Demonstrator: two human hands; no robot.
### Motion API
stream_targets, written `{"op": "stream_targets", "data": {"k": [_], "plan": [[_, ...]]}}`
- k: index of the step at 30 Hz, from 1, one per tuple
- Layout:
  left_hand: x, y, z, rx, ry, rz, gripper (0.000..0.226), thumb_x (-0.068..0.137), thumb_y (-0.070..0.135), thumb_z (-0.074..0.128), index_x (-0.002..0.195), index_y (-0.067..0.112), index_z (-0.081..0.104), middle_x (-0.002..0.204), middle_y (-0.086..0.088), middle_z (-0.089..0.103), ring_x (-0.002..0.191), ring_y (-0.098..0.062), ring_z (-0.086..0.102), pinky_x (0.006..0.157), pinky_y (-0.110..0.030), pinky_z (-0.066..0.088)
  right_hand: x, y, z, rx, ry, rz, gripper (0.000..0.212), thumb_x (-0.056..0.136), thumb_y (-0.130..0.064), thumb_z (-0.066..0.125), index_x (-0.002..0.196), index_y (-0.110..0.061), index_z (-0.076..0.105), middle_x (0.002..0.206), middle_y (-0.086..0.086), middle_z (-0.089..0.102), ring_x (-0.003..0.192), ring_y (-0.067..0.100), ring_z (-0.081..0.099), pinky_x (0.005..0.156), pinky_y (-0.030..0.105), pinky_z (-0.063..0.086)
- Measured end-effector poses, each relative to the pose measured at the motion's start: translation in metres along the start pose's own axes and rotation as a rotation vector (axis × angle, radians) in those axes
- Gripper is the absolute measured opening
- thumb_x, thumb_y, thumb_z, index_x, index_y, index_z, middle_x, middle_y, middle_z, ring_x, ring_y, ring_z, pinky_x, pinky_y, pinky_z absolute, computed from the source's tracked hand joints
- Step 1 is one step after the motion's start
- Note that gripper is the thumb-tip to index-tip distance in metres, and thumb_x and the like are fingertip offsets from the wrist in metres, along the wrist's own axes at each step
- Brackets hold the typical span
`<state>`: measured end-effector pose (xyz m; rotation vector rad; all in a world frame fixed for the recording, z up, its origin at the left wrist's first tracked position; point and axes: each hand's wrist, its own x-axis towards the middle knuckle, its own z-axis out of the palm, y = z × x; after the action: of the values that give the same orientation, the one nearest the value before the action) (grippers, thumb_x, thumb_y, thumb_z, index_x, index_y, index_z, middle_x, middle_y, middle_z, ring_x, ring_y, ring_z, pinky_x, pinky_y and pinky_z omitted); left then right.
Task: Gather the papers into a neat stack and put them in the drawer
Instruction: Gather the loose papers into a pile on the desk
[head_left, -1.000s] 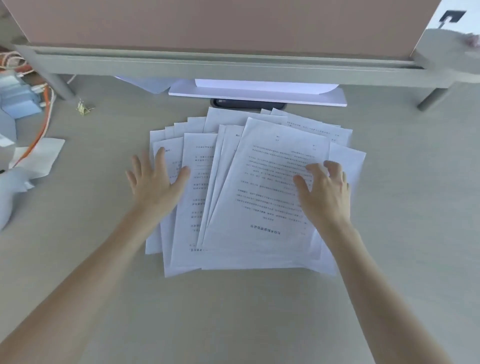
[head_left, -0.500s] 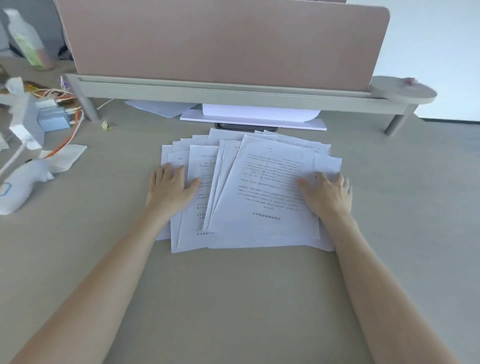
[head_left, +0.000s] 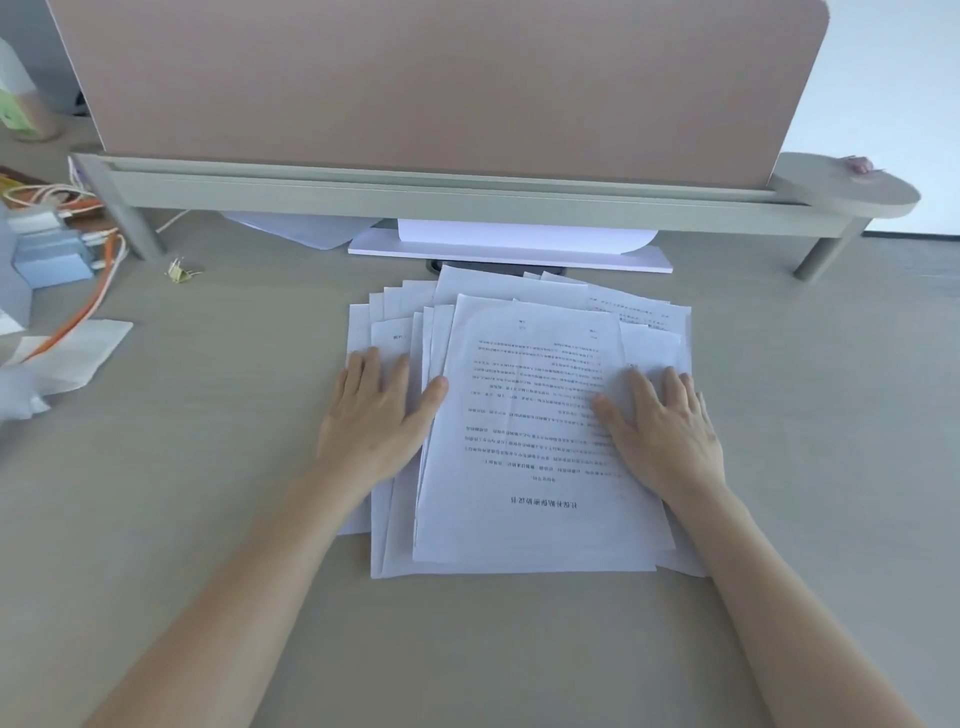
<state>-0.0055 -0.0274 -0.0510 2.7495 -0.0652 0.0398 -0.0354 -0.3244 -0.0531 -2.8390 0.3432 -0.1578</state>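
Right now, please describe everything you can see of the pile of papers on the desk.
The pile of papers is many white printed sheets, fanned and overlapping, edges not aligned. The top sheet shows lines of small dark text with its heading at the near end. The pile lies flat on the beige desk, before a raised shelf. The left hand presses flat on its left side, the right hand on its right.

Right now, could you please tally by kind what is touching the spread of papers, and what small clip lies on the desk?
Hands flat on the papers: 2, left hand and right hand
Binder clip: 1
Total: 3
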Motion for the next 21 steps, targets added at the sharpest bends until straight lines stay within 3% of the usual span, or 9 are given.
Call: {"op": "stream_targets", "data": {"k": [4, 9, 11, 13, 17, 21], "plan": [[-0.006, 0.006, -0.002, -0.054, -0.064, 0.012, 0.08, 0.088, 0.072, 0.014, 0.152, 0.025, 0.025, 0.167, -0.012, 0.007, 0.155, -0.023, -0.004, 0.125, -0.043, 0.004, -0.007, -0.014, -0.004, 0.062, -0.036, 0.002, 0.076, 0.09, -0.073, 0.032, 0.152, -0.028, 0.034, 0.161, 0.006, 0.027, 0.157, 0.027, 0.011, 0.123, 0.044, 0.024], [-0.009, 0.013, -0.005, -0.23, -0.045, 0.015, 0.077, 0.087, 0.074, 0.02, 0.145, 0.026, 0.036, 0.162, -0.003, 0.027, 0.152, -0.02, 0.011, 0.122, -0.046, 0.018, -0.01, -0.021, -0.017, 0.247, -0.065, 0.066, 0.083, 0.09, -0.073, 0.039, 0.158, -0.028, 0.025, 0.17, 0.007, 0.008, 0.158, 0.024, 0.01, 0.122, 0.044, 0.024], [-0.009, 0.01, -0.007, -0.246, 0.033, -0.056, 0.077, 0.089, 0.07, 0.02, 0.145, 0.02, 0.038, 0.155, -0.004, 0.036, 0.147, -0.025, 0.022, 0.12, -0.046, 0.021, -0.012, -0.014, -0.02, 0.207, -0.021, 0.107, 0.084, 0.088, -0.076, 0.035, 0.156, -0.026, 0.029, 0.164, 0.016, 0.02, 0.154, 0.03, 0.014, 0.123, 0.048, 0.02], [-0.007, 0.006, -0.008, -0.182, 0.112, -0.08, 0.078, 0.087, 0.07, 0.014, 0.131, 0.014, 0.048, 0.138, -0.009, 0.051, 0.134, -0.031, 0.036, 0.115, -0.048, 0.025, -0.011, -0.006, -0.02, 0.064, 0.008, 0.077, 0.088, 0.083, -0.079, 0.025, 0.149, -0.022, 0.037, 0.147, 0.014, 0.043, 0.142, 0.033, 0.03, 0.118, 0.05, 0.023], [-0.007, 0.016, -0.011, -0.269, 0.016, -0.107, 0.066, 0.098, 0.057, 0.024, 0.146, 0.014, 0.038, 0.15, -0.011, 0.043, 0.143, -0.032, 0.025, 0.118, -0.047, 0.02, -0.009, -0.011, -0.019, 0.134, -0.03, 0.004, 0.086, 0.083, -0.078, 0.026, 0.146, -0.021, 0.04, 0.142, 0.009, 0.05, 0.141, 0.029, 0.032, 0.118, 0.047, 0.024], [-0.01, 0.03, -0.015, -0.336, -0.007, -0.078, 0.065, 0.098, 0.058, 0.025, 0.149, 0.02, 0.035, 0.157, -0.01, 0.037, 0.148, -0.028, 0.02, 0.12, -0.047, 0.018, -0.012, -0.033, -0.017, 0.178, -0.111, -0.058, 0.087, 0.093, -0.072, 0.032, 0.16, -0.019, 0.02, 0.168, 0.013, 0.021, 0.158, 0.027, 0.006, 0.127, 0.041, 0.002]]}}
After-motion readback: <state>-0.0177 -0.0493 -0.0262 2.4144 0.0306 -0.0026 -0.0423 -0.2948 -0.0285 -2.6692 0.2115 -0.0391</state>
